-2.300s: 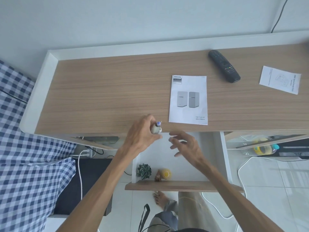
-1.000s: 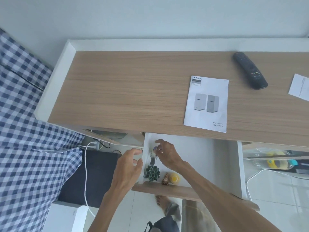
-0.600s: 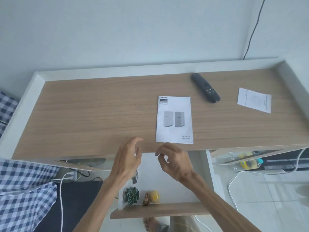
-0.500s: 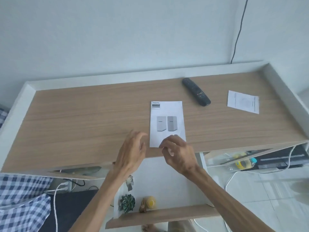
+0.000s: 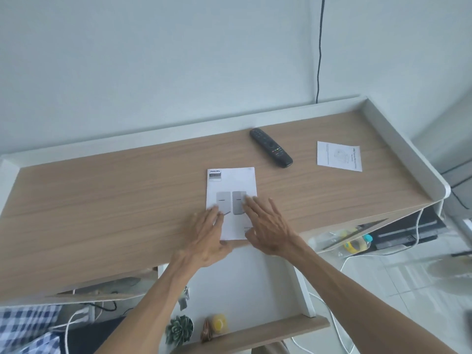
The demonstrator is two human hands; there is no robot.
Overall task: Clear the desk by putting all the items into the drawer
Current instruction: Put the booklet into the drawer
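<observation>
A white Philips booklet (image 5: 231, 185) lies on the wooden desk (image 5: 115, 200) near its front edge. My left hand (image 5: 208, 238) and my right hand (image 5: 268, 228) both rest flat on the booklet's lower half, fingers spread, gripping nothing. Farther back sits a black remote (image 5: 271, 147), and a small white leaflet (image 5: 339, 156) lies to its right. Below the desk edge the white drawer (image 5: 268, 282) stands open. It holds a small green succulent (image 5: 180, 329), a yellow object (image 5: 218, 321) and a small grey figure (image 5: 184, 298), partly hidden by my left forearm.
The desk has a raised white rim (image 5: 408, 146) at the back and sides. A black cable (image 5: 319, 47) hangs down the wall. Blue checked fabric (image 5: 25, 328) lies at lower left. White cords and a shelf with bottles (image 5: 355, 242) sit at lower right.
The small grey figure went from my left hand to my right hand and into the drawer. Both hands then rose from the drawer onto the booklet, now lying flat on it.
</observation>
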